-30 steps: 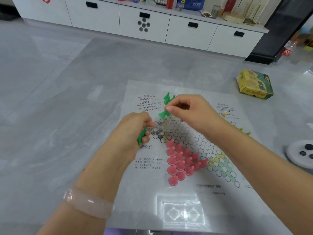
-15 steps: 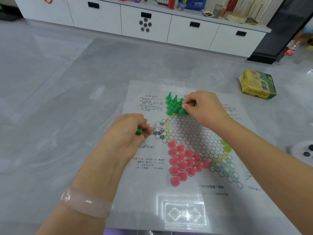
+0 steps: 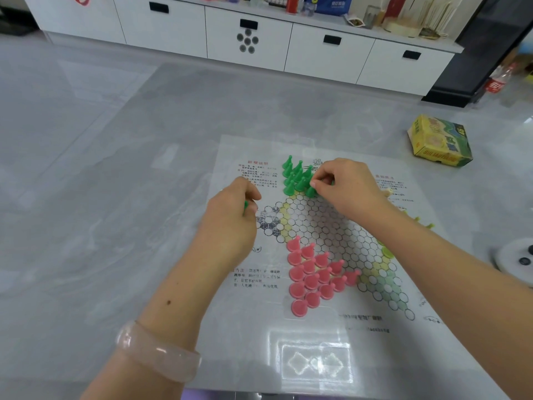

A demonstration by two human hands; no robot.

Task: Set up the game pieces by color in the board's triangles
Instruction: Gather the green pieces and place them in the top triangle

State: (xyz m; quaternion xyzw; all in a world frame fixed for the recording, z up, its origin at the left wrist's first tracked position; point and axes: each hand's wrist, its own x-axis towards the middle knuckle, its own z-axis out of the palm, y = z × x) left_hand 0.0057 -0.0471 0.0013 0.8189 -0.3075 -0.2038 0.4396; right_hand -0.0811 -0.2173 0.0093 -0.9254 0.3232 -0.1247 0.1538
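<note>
Grey table (image 3: 115, 226) bears board sheet (image 3: 317, 342) and yellow box (image 3: 439, 141).

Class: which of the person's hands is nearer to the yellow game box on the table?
Right. The right hand is at the green pieces, toward the yellow game box; the left hand lies farther away, across the board.

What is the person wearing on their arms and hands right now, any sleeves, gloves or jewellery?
No gloves and no sleeves in view: both forearms are bare up to the frame edge. The left hand has a smooth, translucent pale-pink bangle round its wrist. The right hand and its wrist carry nothing visible; no rings can be made out on either hand.
</note>
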